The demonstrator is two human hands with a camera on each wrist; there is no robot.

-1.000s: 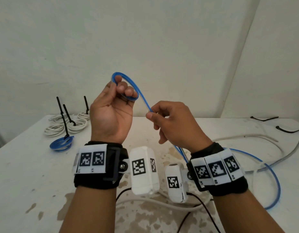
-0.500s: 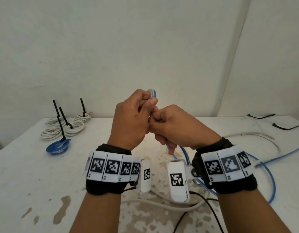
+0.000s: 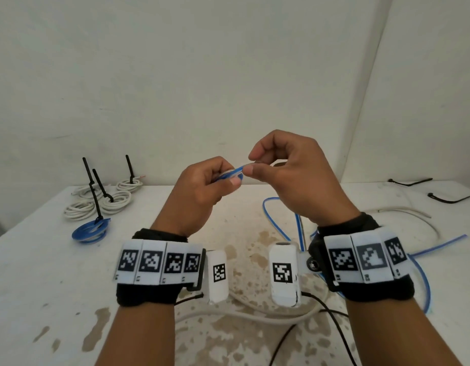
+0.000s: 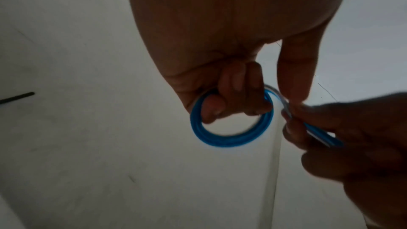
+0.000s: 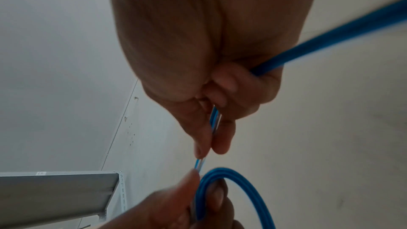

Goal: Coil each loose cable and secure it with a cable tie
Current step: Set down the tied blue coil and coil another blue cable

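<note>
Above the counter's [image 3: 38,273] middle: small blue cable [image 4: 231,138] coil looped round left hand's [image 3: 199,191] curled fingers, right hand [image 3: 294,180] pinching the feeding strand beside it. Best laid flat against earlier turns, kept taut, slack drawn from right edge.

Smooth plastic cable over a worn, matt table

Between my pinching fingers [image 5: 222,138] the blue cable [image 4: 229,138] looks like smooth plastic with a slight sheen (pale streaks run along it), while below the grip I see the white table [image 3: 44,273] as matt, its coating flaked off in brownish patches, and the loose white cable [image 3: 255,317] lying there looks dull and rubbery.
</note>
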